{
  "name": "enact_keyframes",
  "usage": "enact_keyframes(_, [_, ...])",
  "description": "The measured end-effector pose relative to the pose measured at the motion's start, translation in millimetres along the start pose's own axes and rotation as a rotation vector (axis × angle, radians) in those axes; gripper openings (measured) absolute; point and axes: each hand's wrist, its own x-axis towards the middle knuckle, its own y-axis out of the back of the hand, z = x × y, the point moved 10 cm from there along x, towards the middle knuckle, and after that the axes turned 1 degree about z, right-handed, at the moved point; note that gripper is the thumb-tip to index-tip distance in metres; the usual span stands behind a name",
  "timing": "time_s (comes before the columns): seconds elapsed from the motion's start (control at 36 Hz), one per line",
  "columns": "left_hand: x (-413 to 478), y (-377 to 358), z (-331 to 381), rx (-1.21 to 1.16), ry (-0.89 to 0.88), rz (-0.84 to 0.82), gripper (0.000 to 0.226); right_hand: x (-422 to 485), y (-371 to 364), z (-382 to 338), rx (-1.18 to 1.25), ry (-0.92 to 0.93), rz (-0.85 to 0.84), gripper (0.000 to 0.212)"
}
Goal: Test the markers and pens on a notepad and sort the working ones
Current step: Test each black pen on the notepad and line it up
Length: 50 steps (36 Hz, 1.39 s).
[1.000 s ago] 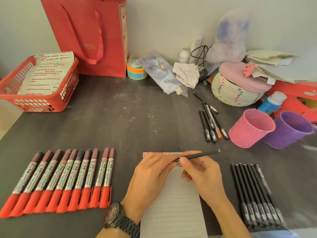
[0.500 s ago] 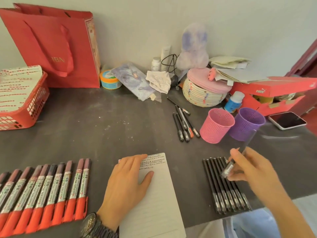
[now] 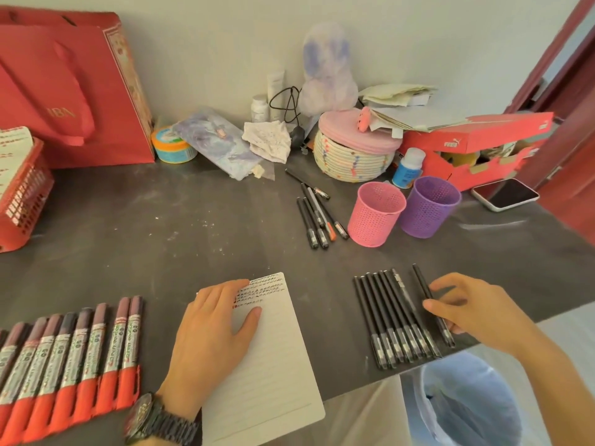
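Observation:
My left hand (image 3: 212, 333) lies flat on the lined notepad (image 3: 277, 355), which has small test marks along its top. My right hand (image 3: 476, 310) pinches a black pen (image 3: 421, 286) between thumb and fingers. That pen rests on the dark table just right of a neat row of several black pens (image 3: 386, 313). A row of red-capped markers (image 3: 74, 349) lies at the lower left. An empty-looking pink mesh cup (image 3: 375, 217) and a purple mesh cup (image 3: 428, 207) stand behind the pens. Several loose pens (image 3: 317, 217) lie left of the pink cup.
A red basket (image 3: 22, 204) and a red paper bag (image 3: 64, 91) stand at the far left. A woven lidded basket (image 3: 351, 159), a red shoe box (image 3: 476, 146) and a phone (image 3: 505, 197) crowd the back right. A lined bin (image 3: 467, 407) stands below the table's front edge.
My right hand carried the black pen from the notepad to the right and lowered it beside the row of black pens. My left hand let go of it and now rests flat on the notepad.

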Motion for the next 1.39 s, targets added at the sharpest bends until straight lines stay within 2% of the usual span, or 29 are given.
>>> enact_keyframes(0.5, [-2.0, 3.0, 2.8, -0.016, -0.013, 0.012, 0.041, -4.3, -14.7, -2.1, 0.020, 0.020, 0.030, 0.012])
enact_keyframes(0.69, [-1.8, 3.0, 3.7, -0.018, -0.009, 0.020, 0.039, -3.4, -17.2, -6.0, -0.124, 0.002, 0.036, 0.008])
enact_keyframes(0.86, [-0.3, 3.5, 1.9, -0.031, -0.005, 0.022, 0.039, 2.7, -6.8, -17.7, -0.342, -0.026, 0.141, 0.014])
enact_keyframes(1.03, [0.4, 2.9, 2.8, -0.047, -0.017, 0.014, 0.038, 13.6, -15.2, -64.7, -0.489, 0.025, 0.221, 0.020])
enact_keyframes(1.17, [0.0, 3.2, 4.7, -0.060, -0.031, 0.029, 0.036, 22.0, -24.5, -125.5, -0.508, 0.117, 0.346, 0.027])
enact_keyframes(1.28, [0.7, 2.5, 4.3, -0.054, -0.040, 0.035, 0.036, 43.5, -49.8, -177.5, -0.458, 0.236, 0.276, 0.026])
enact_keyframes(1.39, [0.4, 5.3, 7.0, -0.053, -0.045, 0.055, 0.037, 69.6, -69.4, -211.1, -0.485, 0.263, 0.232, 0.025])
